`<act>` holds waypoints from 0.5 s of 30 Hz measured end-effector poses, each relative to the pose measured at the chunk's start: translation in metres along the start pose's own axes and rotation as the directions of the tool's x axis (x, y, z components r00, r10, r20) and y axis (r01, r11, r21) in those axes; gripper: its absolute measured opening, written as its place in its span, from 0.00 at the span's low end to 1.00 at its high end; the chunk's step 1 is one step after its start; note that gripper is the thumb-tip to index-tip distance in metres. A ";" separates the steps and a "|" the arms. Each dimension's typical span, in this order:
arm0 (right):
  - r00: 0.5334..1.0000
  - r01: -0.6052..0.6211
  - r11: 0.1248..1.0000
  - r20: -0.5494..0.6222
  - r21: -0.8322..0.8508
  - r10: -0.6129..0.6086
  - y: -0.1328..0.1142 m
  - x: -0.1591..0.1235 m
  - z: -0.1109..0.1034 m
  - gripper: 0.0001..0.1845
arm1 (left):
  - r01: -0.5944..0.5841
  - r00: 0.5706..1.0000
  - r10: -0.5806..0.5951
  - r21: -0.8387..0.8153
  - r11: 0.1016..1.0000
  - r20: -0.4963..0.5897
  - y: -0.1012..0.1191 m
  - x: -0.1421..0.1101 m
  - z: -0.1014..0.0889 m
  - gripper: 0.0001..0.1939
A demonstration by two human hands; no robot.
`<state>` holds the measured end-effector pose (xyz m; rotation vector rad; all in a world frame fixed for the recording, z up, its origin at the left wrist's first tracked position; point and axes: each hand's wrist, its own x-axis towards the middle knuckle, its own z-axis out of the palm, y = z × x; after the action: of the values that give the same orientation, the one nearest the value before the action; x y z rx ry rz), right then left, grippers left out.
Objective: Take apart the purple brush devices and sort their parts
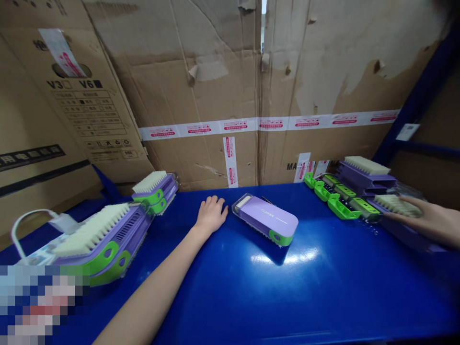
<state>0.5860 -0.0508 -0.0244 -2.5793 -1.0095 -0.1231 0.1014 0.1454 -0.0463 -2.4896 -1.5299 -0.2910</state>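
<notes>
My left hand (212,214) rests palm down on the blue table, holding nothing, its fingers a little apart. Just right of it lies a purple brush (268,215) with a green end, smooth back up and a clear piece at its far end. At the right, my right hand (427,218) is closed around a purple brush body (402,225) with pale bristles facing up. That hand is slightly blurred and its fingertips are partly hidden. Behind it sits another purple brush piece (368,175), bristles up. Green end pieces (343,208) stand in a row beside these.
Stacked purple-and-green brushes (108,235) and a smaller stack (156,191) stand at the left. A white cable (16,235) with a plug loops near them. Cardboard walls (201,96) close off the back, and a blue frame post (413,96) rises at the right.
</notes>
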 end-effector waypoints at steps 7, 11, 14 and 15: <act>0.993 -0.068 0.997 0.097 -0.028 0.070 0.004 0.001 -0.006 0.54 | -0.002 1.000 0.002 0.001 1.000 -0.005 0.000 0.000 0.000 0.18; 0.994 -0.035 0.996 0.101 -0.076 0.043 0.008 0.000 -0.005 0.51 | -0.007 1.000 0.007 0.006 1.000 -0.007 0.000 0.000 0.000 0.18; 0.998 0.008 0.995 0.068 -0.102 -0.001 0.016 0.003 0.001 0.47 | -0.003 1.000 0.003 0.005 1.000 -0.006 0.000 0.000 0.001 0.18; 0.998 0.026 0.994 0.064 -0.106 -0.019 0.020 0.005 0.003 0.46 | -0.003 1.000 0.003 0.004 1.000 -0.008 0.000 0.000 0.001 0.18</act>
<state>0.6036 -0.0601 -0.0318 -2.6837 -1.0824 -0.1047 0.1013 0.1461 -0.0475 -2.4845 -1.5221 -0.2971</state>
